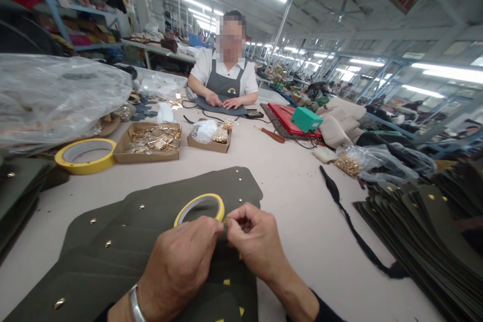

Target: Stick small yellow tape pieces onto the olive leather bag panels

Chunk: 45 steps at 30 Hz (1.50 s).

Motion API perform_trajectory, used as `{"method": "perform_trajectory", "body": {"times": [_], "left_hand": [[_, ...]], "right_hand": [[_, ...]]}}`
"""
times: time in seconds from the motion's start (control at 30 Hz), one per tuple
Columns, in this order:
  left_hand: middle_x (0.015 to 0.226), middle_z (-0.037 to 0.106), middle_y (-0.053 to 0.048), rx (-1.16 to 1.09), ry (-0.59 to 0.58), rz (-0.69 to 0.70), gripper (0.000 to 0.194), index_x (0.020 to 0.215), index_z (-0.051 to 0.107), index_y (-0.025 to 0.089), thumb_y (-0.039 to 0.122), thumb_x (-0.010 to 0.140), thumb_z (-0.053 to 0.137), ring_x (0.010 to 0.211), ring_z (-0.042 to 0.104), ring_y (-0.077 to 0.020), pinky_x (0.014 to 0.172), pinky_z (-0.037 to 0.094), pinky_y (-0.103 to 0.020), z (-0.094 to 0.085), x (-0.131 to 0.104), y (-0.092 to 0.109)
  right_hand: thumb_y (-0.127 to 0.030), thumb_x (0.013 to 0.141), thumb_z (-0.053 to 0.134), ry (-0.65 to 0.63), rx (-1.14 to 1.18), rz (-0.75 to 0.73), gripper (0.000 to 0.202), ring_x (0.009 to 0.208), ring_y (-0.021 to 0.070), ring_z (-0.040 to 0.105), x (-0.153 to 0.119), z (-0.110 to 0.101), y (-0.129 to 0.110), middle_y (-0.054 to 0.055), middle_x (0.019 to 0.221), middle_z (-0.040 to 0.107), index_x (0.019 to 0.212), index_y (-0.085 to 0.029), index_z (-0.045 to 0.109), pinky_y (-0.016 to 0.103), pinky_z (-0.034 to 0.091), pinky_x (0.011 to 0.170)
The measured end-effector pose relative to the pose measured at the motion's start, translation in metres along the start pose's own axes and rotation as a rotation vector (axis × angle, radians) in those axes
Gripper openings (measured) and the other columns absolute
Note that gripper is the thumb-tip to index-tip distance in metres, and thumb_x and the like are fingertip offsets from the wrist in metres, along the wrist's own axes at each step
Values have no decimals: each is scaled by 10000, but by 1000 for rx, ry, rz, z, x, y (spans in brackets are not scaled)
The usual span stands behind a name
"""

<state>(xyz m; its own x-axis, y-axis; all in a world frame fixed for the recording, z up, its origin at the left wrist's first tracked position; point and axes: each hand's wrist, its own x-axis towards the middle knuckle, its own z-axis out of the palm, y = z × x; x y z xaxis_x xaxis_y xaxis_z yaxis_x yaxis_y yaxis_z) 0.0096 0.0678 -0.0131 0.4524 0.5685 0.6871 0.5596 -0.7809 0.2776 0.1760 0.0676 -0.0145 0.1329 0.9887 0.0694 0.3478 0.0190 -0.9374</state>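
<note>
Two-handed, pinches a tiny yellow bit [225,222], seemingly tape, at 6 o'clock, with the right grip [260,239] and, just beside, the left grip [177,261] pressed together on something hidden, probably close for fine control. At 7 o'clock, has a yellow tape roll [220,205] by the left fingertips, above dark green panels [173,186], apparently fanned to expose gold studs [108,244]. Faces a person [226,83] at 12 o'clock across the worktop [294,201].
</note>
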Motion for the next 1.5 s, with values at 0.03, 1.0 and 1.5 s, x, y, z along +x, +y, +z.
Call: {"method": "perform_trajectory", "body": {"times": [0.03, 1.0, 1.5], "left_hand": [[661, 611, 11, -3, 14, 12, 163, 887, 564, 187, 121, 931, 421, 581, 589, -114, 578, 448, -231, -1, 0, 1], [841, 602, -32, 265, -582, -115, 190, 869, 581, 207, 48, 849, 480, 761, 529, -200, 674, 457, -316, 16, -7, -8], [764, 591, -33, 235, -602, -107, 191, 836, 571, 211, 94, 886, 429, 706, 539, -227, 639, 446, -366, 10, -1, -7]], "right_hand": [[-204, 709, 589, 29, 25, 52, 67, 444, 106, 577, 7, -5, 4, -29, 521, 602, 666, -164, 620, 186, 424, 426], [-250, 849, 604, -20, -612, -173, 266, 606, 161, 619, 47, -35, 34, -5, 664, 667, 1101, -164, 602, 266, 464, 637], [-185, 826, 554, -145, -788, -102, 177, 730, 187, 651, 47, -21, 25, 61, 793, 724, 839, -180, 730, 268, 451, 672]]}}
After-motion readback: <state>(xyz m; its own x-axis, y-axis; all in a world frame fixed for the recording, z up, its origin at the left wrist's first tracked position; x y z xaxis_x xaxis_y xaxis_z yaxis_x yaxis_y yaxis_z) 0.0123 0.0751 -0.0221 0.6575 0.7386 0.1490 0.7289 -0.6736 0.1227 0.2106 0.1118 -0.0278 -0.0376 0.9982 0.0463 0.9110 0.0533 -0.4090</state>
